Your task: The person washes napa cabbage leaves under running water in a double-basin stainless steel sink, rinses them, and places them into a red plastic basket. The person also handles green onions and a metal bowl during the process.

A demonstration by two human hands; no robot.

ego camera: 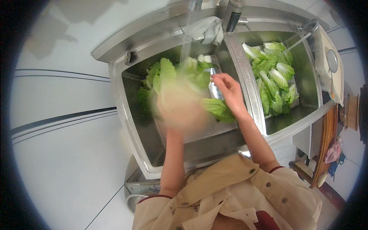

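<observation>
My left hand [184, 106] is over the left basin [201, 149] of a steel sink, among green leafy lettuce [166, 72]. A pale blur covers this hand, so its fingers and anything in them are hidden. To its right, my right hand [231, 91] has bent fingers, with the fingertips over a shiny metal piece [215, 87]. Whether they grip it is unclear. A loose green leaf [217, 107] lies below that metal piece. White stem ends [204, 58] show at the back of the pile. Water [186, 49] runs from the faucet [195, 5] into this basin.
The right basin [304, 120] holds several lettuce pieces [273, 80]. Between the basins runs a steel divider [250, 86]. A wet grey cloth [208, 28] hangs at the back rim beside a dark-and-silver fixture [233, 15]. A cream container [327, 57] stands at the far right.
</observation>
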